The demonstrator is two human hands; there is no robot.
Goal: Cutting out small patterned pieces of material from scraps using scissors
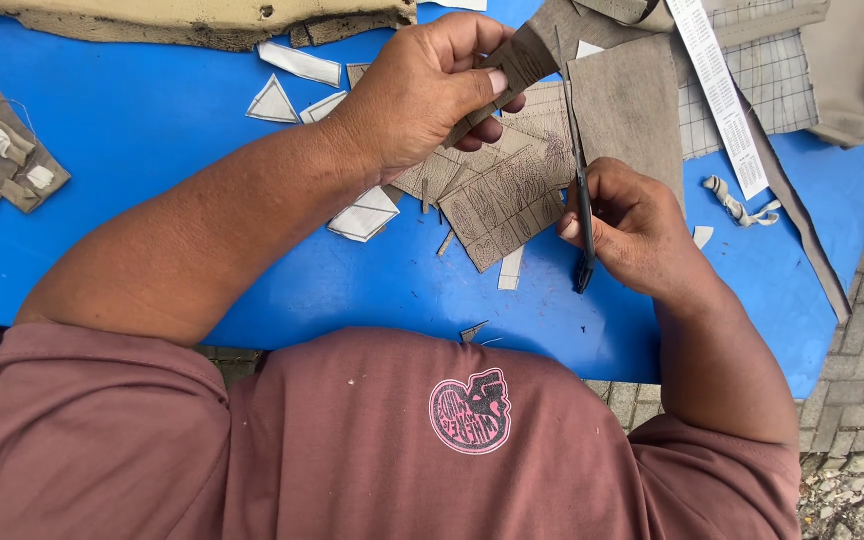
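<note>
While the left hand (422, 90) pinches a strip of grey-brown fabric (522, 65), the right hand (632, 225) grips black scissors (584, 215) beside it.

Over a blue table (152, 130), the left thumb and fingers are closed on the fabric's upper part, lifting it above a pile of cut grey pieces (497, 195) marked with drawn lines. The right hand is curled tight round the scissor handles, blades pointing up along the edge of a larger grey piece (627, 110). White scraps (297, 85) lie near the left wrist, a white measuring strip (722, 95) runs past the right hand, and a knotted white cord (742, 205) sits beside it.
</note>
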